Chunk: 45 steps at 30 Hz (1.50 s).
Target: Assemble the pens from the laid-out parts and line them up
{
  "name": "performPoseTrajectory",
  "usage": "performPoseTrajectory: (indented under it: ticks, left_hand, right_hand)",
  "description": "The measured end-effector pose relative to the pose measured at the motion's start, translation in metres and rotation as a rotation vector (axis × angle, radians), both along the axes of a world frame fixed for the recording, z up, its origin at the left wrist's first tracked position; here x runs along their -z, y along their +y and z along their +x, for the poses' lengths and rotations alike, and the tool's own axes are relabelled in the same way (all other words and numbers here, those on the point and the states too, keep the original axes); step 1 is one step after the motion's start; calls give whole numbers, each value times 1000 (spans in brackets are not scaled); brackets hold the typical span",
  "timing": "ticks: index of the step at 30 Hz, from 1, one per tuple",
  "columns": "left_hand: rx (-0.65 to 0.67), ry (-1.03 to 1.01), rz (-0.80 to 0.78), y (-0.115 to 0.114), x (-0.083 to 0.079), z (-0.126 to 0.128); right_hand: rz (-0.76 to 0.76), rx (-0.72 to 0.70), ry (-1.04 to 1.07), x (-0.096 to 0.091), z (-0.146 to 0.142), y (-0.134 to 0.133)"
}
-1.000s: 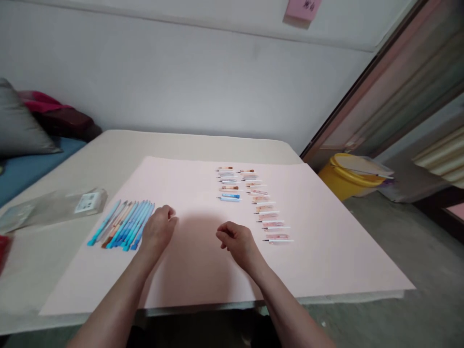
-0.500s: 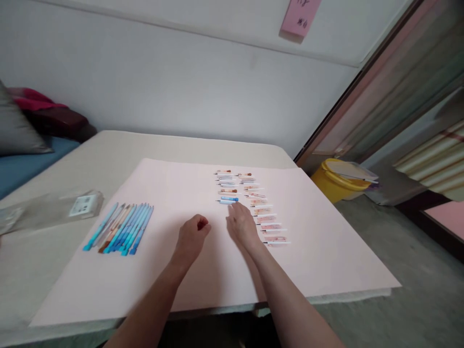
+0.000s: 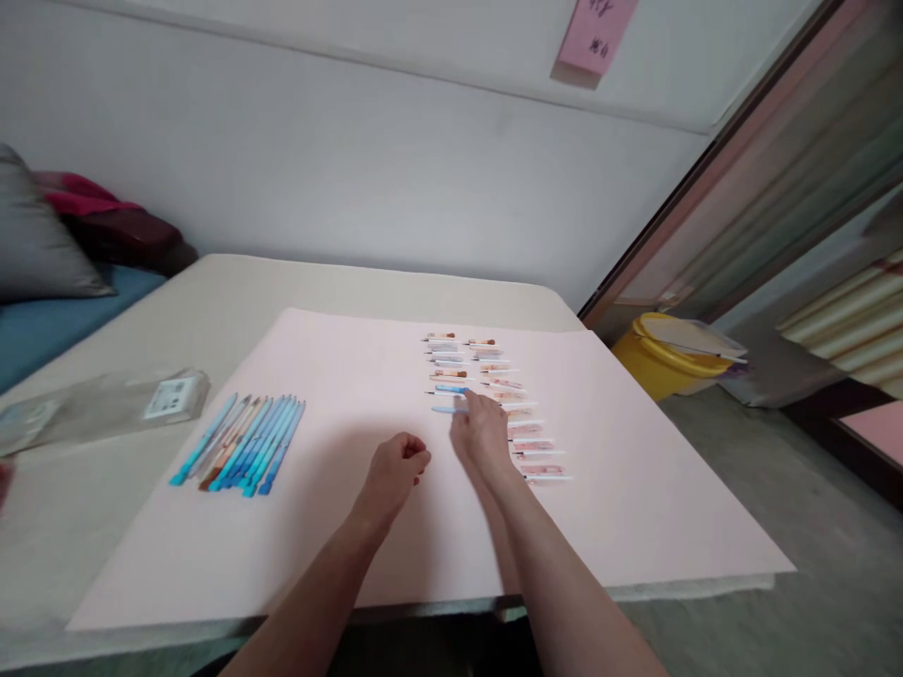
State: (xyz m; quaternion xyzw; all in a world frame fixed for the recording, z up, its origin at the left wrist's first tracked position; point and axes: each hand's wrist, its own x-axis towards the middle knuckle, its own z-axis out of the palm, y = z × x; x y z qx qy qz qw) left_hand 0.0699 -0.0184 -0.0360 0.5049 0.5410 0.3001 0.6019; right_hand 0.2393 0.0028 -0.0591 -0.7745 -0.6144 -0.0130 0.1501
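My right hand point(image 3: 483, 432) rests on the pink sheet point(image 3: 367, 395) with its fingertips pinched on a small pale blue pen part point(image 3: 447, 409), at the near end of the left column of short pen parts point(image 3: 446, 362). A second column of pinkish pen parts point(image 3: 520, 423) runs just right of that hand. My left hand point(image 3: 395, 475) is curled into a loose fist on the sheet, a little left of and nearer than the right hand; whether it holds anything is hidden. A bunch of blue pens point(image 3: 244, 442) lies side by side at the sheet's left.
A clear plastic packet with a white label point(image 3: 105, 404) lies on the beige table point(image 3: 212, 291) left of the sheet. Cushions point(image 3: 42, 235) sit at far left. A yellow bucket point(image 3: 663, 353) stands on the floor at right. A pink note point(image 3: 594, 33) hangs on the wall.
My left hand moved right, away from the blue pens, toward the middle. My right hand reached forward to the left column and set its fingertips on a pale blue pen part there.
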Motion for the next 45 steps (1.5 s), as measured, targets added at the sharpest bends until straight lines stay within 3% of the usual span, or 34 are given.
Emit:
performPoseTrajectory:
  ticks: [6,13,19,26,32,36,40,45]
  left_hand:
    - [-39,-113,-141,-7,2,6]
    - [-205,-328,-425,-6,7,6]
    - [-272,-380,-421,-3,3,6]
    - [-395,-503,-408,-1,2,9]
    - [-398,-681,-397,2,8,6]
    - [-466,-726,-382,3,11,3]
    - [-550,-784,-415,7,10,0]
    - [-647,-850,-495,14,5,-6]
  right_hand:
    - [-113,-17,28,7,1,-1]
    - [-117,-84,117,9,5,-4]
    - [-111,-196,240,2,5,-9]
    - [-80,-312,526,-9,-7,-15]
    - [-30,-431,563,-10,-26,-20]
    - [-25,-474,550,-10,-36,-22]
    - [62,-363,488,-8,-26,-16]
    - [99,-171,177,12,4,-3]
